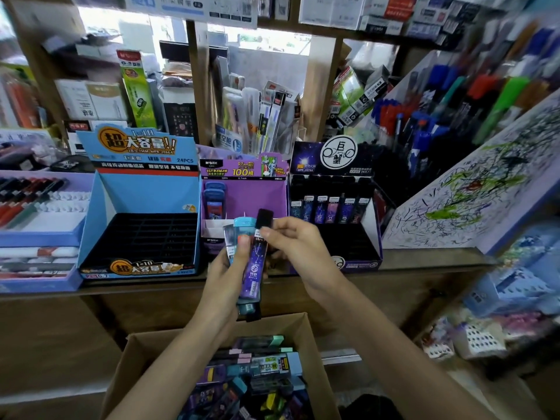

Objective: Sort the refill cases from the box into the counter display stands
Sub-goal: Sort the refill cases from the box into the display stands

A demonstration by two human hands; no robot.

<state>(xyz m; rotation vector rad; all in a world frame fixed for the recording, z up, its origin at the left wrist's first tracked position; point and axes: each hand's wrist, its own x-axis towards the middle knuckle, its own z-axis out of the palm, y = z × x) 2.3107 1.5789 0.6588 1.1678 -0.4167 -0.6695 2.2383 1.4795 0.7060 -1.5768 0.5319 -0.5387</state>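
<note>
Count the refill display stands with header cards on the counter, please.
3, side by side: blue stand on the left, purple stand in the middle, dark stand on the right.

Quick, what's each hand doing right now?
Left hand: grips a bunch of refill cases.
Right hand: pinches the top of the purple case.

Daylight via window opening (272, 40) at 12 o'clock, blown out; soft shadows. Centre sharp, incl. blue display stand (142, 192); pen rack (454, 116) at 2 o'clock heavily blurred. Wide-angle bowing twd edges. Cardboard box (145, 353) at 6 o'clock dimmer.
</note>
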